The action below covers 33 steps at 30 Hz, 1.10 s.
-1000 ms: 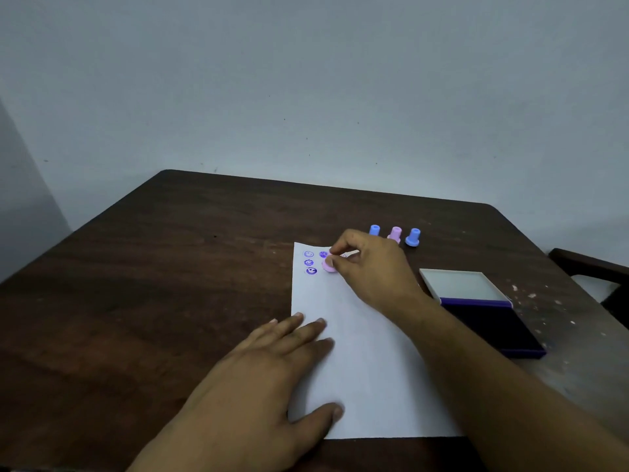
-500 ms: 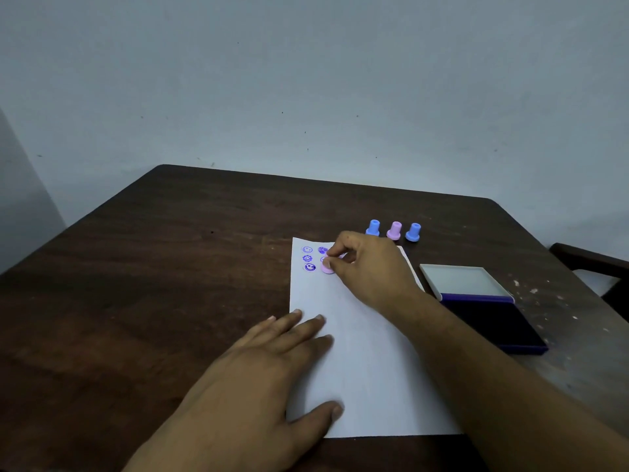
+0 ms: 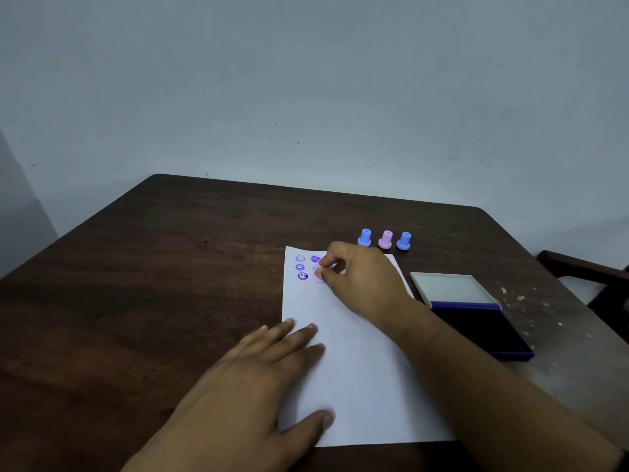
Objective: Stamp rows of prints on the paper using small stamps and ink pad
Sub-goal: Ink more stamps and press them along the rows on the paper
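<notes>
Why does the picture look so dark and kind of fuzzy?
Head view: the room light is dim and bluish, so the table looks nearly black; the right hand and pink stamp are slightly soft; the wide lens bends the table edges.

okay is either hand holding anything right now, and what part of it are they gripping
The right hand pinches a small pink stamp by its stem, base down on the paper. The left hand holds nothing; it lies flat on the paper.
</notes>
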Available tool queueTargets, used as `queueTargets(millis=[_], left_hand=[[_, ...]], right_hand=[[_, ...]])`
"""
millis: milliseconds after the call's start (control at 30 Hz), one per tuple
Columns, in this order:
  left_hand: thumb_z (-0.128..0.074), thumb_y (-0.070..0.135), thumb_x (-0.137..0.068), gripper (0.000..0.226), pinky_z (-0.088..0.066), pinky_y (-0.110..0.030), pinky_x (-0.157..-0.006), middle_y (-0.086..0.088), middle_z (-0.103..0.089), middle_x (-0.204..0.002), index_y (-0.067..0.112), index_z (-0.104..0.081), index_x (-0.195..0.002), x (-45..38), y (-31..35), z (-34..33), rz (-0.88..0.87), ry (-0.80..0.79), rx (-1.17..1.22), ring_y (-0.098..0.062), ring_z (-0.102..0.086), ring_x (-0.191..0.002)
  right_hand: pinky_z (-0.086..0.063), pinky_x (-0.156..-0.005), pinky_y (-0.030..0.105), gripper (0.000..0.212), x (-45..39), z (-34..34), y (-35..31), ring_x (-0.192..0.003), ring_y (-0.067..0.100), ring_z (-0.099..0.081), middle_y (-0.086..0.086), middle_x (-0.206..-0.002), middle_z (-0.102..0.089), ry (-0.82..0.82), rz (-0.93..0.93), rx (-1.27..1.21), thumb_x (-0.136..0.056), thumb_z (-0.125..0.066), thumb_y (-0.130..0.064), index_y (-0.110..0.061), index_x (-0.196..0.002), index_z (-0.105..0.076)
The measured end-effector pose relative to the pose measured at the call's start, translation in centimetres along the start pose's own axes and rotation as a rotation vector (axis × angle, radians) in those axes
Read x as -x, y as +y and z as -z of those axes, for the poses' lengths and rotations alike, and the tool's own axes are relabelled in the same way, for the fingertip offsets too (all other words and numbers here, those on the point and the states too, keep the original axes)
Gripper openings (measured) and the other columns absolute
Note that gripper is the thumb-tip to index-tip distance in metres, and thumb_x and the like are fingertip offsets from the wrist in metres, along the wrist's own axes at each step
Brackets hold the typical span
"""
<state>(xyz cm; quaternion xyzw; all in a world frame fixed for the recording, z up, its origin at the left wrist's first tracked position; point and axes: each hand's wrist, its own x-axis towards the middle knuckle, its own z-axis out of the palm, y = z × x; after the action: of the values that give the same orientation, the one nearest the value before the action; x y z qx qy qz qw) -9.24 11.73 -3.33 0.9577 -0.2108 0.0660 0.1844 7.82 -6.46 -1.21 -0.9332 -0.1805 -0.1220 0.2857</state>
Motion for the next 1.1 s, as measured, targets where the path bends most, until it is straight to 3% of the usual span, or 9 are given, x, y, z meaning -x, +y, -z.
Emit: queueTargets(millis=[300,400,500,600,700,833,933,1033,1100], left_hand=[[-0.038,0.084,-0.083,0.079,0.0,-0.023,-0.125,0.04,-0.006,-0.161,0.051,-0.03,-0.155,0.1,0.3,0.4,0.006,0.004,-0.005,0.015,0.011,-0.148],[-0.038,0.083,-0.084,0.079,0.0,-0.023,-0.125,0.04,-0.006,-0.161,0.051,-0.03,-0.155,0.1,0.4,0.4,0.005,0.009,-0.005,0.015,0.01,-0.148],[-0.038,0.084,-0.084,0.08,0.0,-0.024,-0.125,0.039,-0.005,-0.162,0.05,-0.029,-0.156,0.2,0.4,0.3,0.001,0.009,-0.016,0.014,0.011,-0.148],[-0.038,0.084,-0.084,0.08,0.0,-0.023,-0.125,0.039,-0.006,-0.162,0.05,-0.029,-0.156,0.2,0.3,0.2,0.002,0.015,-0.013,0.014,0.01,-0.148],[-0.037,0.085,-0.084,0.08,-0.002,-0.024,-0.125,0.04,-0.006,-0.162,0.051,-0.028,-0.155,0.2,0.3,0.2,0.001,0.02,-0.019,0.015,0.01,-0.148],[-0.038,0.086,-0.083,0.08,0.0,-0.022,-0.125,0.04,-0.006,-0.161,0.052,-0.029,-0.155,0.2,0.3,0.2,0.005,0.023,-0.002,0.015,0.01,-0.148],[-0.037,0.086,-0.083,0.08,-0.002,-0.025,-0.125,0.041,-0.005,-0.161,0.053,-0.028,-0.155,0.2,0.2,0.1,0.005,0.024,-0.002,0.015,0.01,-0.147],[-0.038,0.086,-0.082,0.08,-0.004,-0.026,-0.126,0.041,-0.006,-0.161,0.053,-0.028,-0.155,0.1,0.1,0.0,0.0,0.017,0.001,0.015,0.01,-0.148],[-0.038,0.087,-0.082,0.08,-0.005,-0.027,-0.126,0.041,-0.007,-0.161,0.053,-0.029,-0.155,0.1,0.0,-0.1,-0.006,0.022,0.003,0.015,0.009,-0.148]], right_hand=[[-0.056,-0.07,0.032,0.011,0.2,0.0,0.2,-0.082,0.006,-0.069,-0.013,-0.088,-0.075,0.004,0.04,-0.024,-0.088,-0.074,-0.038,-0.035,-0.087,-0.063],[-0.046,-0.072,0.026,0.009,0.2,0.3,0.3,-0.084,0.004,-0.069,-0.016,-0.086,-0.075,0.056,0.034,-0.074,-0.088,-0.073,-0.037,-0.033,-0.087,-0.065],[-0.051,-0.089,0.033,0.005,-0.5,1.5,0.2,-0.082,0.0,-0.07,-0.018,-0.081,-0.075,0.116,0.036,-0.163,-0.086,-0.073,-0.03,-0.029,-0.083,-0.068],[-0.06,-0.071,0.032,0.011,-1.7,3.3,0.1,-0.073,-0.003,-0.071,-0.022,-0.077,-0.076,0.161,0.017,-0.221,-0.082,-0.075,-0.02,-0.028,-0.078,-0.069],[-0.059,-0.051,0.034,0.011,-3.2,5.1,0.4,-0.064,0.007,-0.073,-0.021,-0.078,-0.077,0.136,-0.03,-0.291,-0.083,-0.071,-0.021,-0.031,-0.086,-0.068],[-0.053,-0.059,0.026,0.02,-5.8,6.6,1.3,-0.061,0.006,-0.074,-0.022,-0.082,-0.078,0.102,-0.066,-0.267,-0.084,-0.065,-0.024,-0.031,-0.101,-0.073],[-0.051,-0.06,0.024,0.015,-7.4,6.5,2.2,-0.06,-0.007,-0.067,-0.021,-0.079,-0.078,0.07,-0.078,-0.214,-0.087,-0.066,-0.021,-0.03,-0.096,-0.074],[-0.048,-0.056,0.02,0.015,-8.0,5.9,2.7,-0.064,-0.004,-0.069,-0.019,-0.077,-0.077,0.029,-0.08,-0.139,-0.087,-0.067,-0.018,-0.033,-0.089,-0.072],[-0.054,-0.062,0.023,0.016,-8.1,5.3,3.0,-0.065,0.0,-0.072,-0.02,-0.076,-0.076,0.015,-0.081,-0.108,-0.086,-0.068,-0.016,-0.032,-0.088,-0.072]])
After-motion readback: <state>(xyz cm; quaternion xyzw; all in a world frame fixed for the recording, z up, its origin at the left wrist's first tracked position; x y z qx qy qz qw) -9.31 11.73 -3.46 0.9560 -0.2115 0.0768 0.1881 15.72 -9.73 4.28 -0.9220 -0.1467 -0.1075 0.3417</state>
